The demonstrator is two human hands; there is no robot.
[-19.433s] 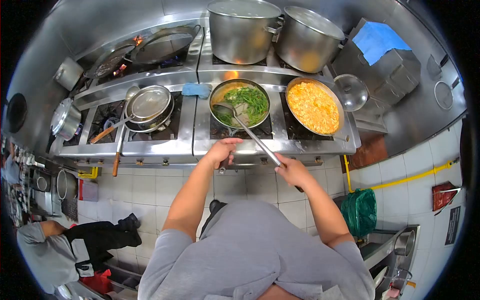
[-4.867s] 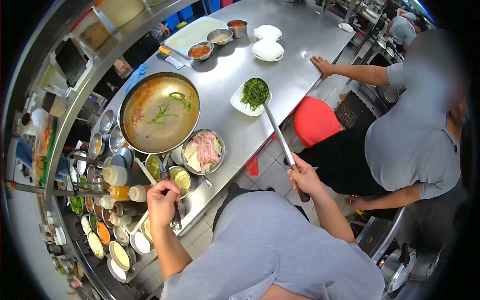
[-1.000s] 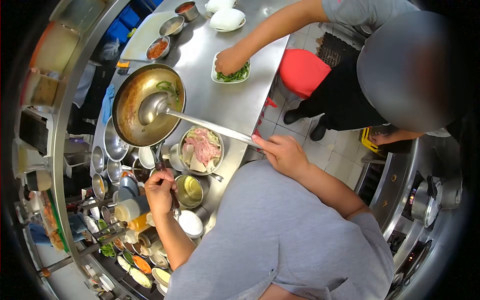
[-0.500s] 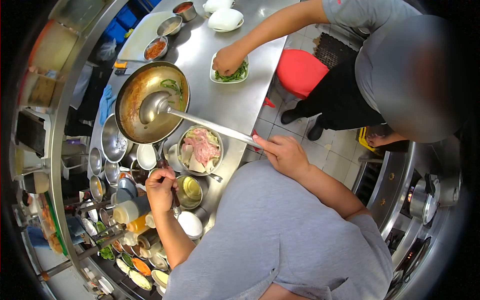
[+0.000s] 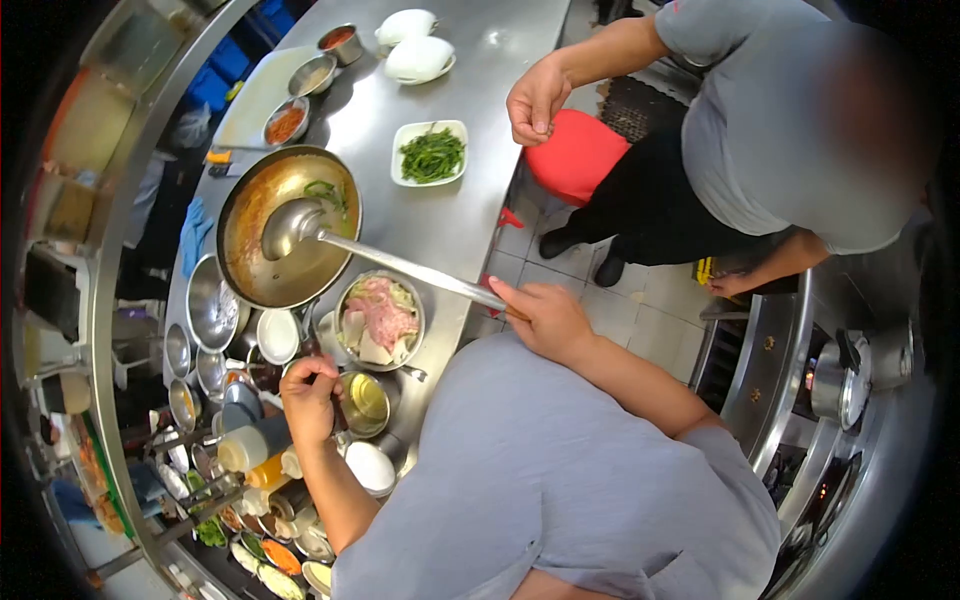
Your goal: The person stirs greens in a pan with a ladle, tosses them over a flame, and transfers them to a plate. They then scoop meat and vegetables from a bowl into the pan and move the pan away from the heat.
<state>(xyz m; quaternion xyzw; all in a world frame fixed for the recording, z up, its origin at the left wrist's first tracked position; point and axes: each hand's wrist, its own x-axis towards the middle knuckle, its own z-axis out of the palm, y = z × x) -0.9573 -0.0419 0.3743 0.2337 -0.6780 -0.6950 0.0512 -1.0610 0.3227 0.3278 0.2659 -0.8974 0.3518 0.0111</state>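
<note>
In the head view my right hand (image 5: 545, 318) is closed around the handle end of a metal ladle (image 5: 410, 268). The ladle's bowl rests inside a wok (image 5: 335, 260), which has brownish residue and a few green strips in it. My left hand (image 5: 310, 395) is closed with curled fingers at the wok's handle, which is mostly hidden beneath it. Beside the wok stands a metal bowl of raw pink meat and pale pieces (image 5: 382, 318). Close to my left hand is a small metal pot of yellowish liquid (image 5: 368, 402).
Green vegetables fill a white square dish (image 5: 430, 184) on the steel counter (image 5: 470, 75). A co-worker's hand (image 5: 540, 100) hovers by the counter edge, above a red stool (image 5: 575, 160). Squeeze bottles (image 5: 245, 447) and ingredient containers crowd the lower left. A stove pot (image 5: 840, 385) stands right.
The co-worker's hand has left the vegetable dish and moved right, beyond the counter edge. The view has shifted slightly. My hands keep nearly the same positions on the wok and ladle.
</note>
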